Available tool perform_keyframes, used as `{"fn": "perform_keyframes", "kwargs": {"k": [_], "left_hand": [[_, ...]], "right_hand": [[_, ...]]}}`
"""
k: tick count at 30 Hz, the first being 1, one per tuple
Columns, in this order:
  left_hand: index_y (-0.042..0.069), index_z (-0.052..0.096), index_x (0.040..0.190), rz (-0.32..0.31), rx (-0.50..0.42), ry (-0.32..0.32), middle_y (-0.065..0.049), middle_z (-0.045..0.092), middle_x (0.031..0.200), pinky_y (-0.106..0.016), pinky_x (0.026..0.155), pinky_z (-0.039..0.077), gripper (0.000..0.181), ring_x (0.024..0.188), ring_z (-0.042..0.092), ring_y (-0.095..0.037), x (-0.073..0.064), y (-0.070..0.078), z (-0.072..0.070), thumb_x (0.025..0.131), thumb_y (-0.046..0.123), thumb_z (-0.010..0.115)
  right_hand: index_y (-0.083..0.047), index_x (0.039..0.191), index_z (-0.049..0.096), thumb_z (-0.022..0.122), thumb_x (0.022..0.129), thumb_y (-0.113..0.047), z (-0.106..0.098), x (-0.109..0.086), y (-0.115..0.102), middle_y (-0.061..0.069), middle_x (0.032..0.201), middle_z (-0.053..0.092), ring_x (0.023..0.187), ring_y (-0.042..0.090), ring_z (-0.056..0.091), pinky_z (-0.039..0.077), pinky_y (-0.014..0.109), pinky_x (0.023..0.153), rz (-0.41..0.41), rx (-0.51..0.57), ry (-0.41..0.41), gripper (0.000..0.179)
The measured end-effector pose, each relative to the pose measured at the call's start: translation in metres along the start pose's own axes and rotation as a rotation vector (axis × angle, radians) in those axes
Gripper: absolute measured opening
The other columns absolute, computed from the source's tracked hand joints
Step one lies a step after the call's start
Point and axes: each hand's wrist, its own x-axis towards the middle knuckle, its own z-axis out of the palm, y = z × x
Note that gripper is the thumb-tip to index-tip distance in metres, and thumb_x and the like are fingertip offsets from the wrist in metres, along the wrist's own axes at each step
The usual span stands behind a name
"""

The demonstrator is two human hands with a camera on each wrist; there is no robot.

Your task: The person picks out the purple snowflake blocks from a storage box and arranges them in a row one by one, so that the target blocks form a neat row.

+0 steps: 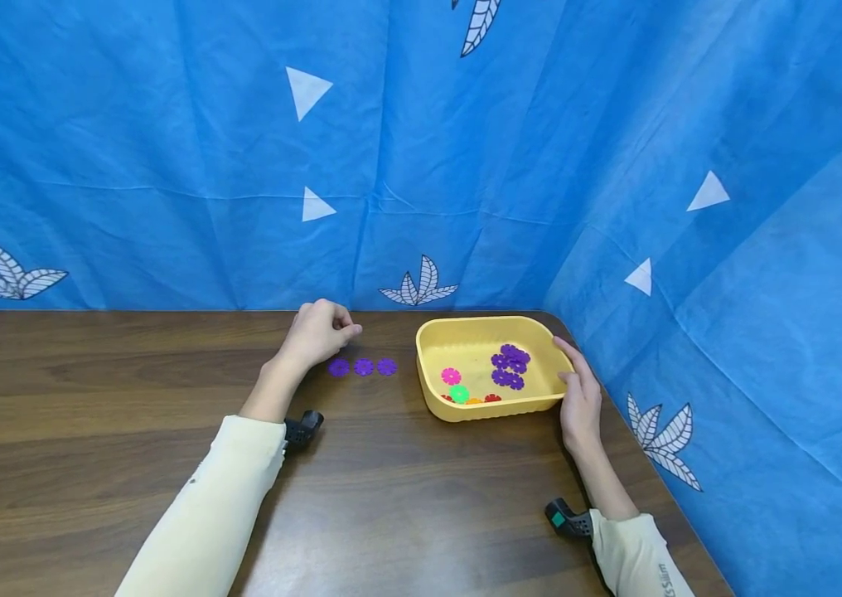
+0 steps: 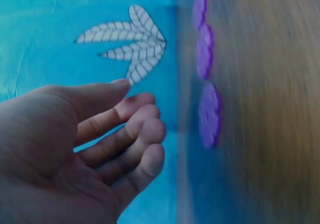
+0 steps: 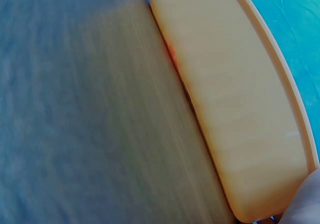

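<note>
Three purple notched plastic discs (image 1: 364, 367) lie in a row on the brown table. My left hand (image 1: 316, 332) hovers just behind the row, near its left end. In the left wrist view its fingers are loosely bent, and nothing shows between the thumb and fingers. To the right stands a yellow plastic basin (image 1: 442, 410). It holds a cluster of purple discs (image 1: 510, 361), a pink disc (image 1: 451, 376), a green disc (image 1: 459, 394) and a few red and orange ones, partly hidden by the near wall. My right hand (image 1: 582, 406) grips the basin's right end by the rim.
A blue curtain (image 1: 242, 166) with white leaf prints hangs behind and to the right of the wooden table (image 1: 391, 497). The table's right edge runs close beside the basin and the right arm. Each wrist wears a black camera (image 1: 305, 428).
</note>
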Motion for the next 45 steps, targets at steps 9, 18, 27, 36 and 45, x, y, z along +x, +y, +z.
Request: {"fn": "perform_keyframes", "kwargs": {"k": [9,18,27,36,45], "left_hand": [[0.004,0.079,0.081,0.014,-0.032,0.041,-0.002,0.067,0.067,-0.035,0.066,0.044,0.025,0.066,0.055,-0.020,0.001,0.024,0.013,0.100,0.020,0.073],[0.005,0.079,0.080,0.020,-0.060,0.056,-0.001,0.067,0.069,-0.035,0.068,0.045,0.024,0.071,0.055,-0.021,0.007,0.043,0.028,0.099,0.020,0.074],[0.010,0.076,0.078,0.022,-0.077,0.158,-0.003,0.068,0.073,-0.036,0.067,0.050,0.023,0.073,0.060,-0.021,0.012,0.080,0.058,0.098,0.021,0.075],[0.012,0.071,0.074,0.045,-0.126,0.271,-0.001,0.064,0.066,-0.035,0.061,0.049,0.025,0.067,0.060,-0.021,0.013,0.119,0.085,0.098,0.019,0.075],[0.012,0.076,0.083,0.120,-0.063,0.012,0.001,0.069,0.078,-0.025,0.062,0.045,0.015,0.072,0.058,-0.014,0.011,0.163,0.118,0.096,0.018,0.079]], "right_hand": [[-0.019,0.152,0.057,0.036,0.104,-0.001,-0.005,0.001,0.000,0.003,0.160,0.051,0.154,0.022,0.036,0.023,0.048,0.130,-0.011,-0.001,0.005,0.056],[-0.021,0.151,0.059,0.036,0.102,-0.001,-0.007,0.000,0.003,0.001,0.159,0.053,0.154,0.020,0.037,0.024,0.048,0.129,-0.014,-0.023,0.030,0.058],[-0.022,0.151,0.058,0.036,0.102,-0.001,-0.004,0.000,0.004,0.001,0.159,0.052,0.153,0.021,0.037,0.025,0.048,0.129,-0.015,-0.031,0.030,0.058],[-0.020,0.150,0.060,0.039,0.100,0.002,-0.003,0.000,0.003,0.002,0.158,0.054,0.153,0.020,0.038,0.026,0.048,0.127,-0.033,-0.005,0.033,0.059],[-0.008,0.150,0.057,0.037,0.099,0.007,0.000,-0.001,-0.013,0.011,0.159,0.052,0.154,0.027,0.036,0.023,0.051,0.128,-0.001,0.031,0.012,0.057]]}}
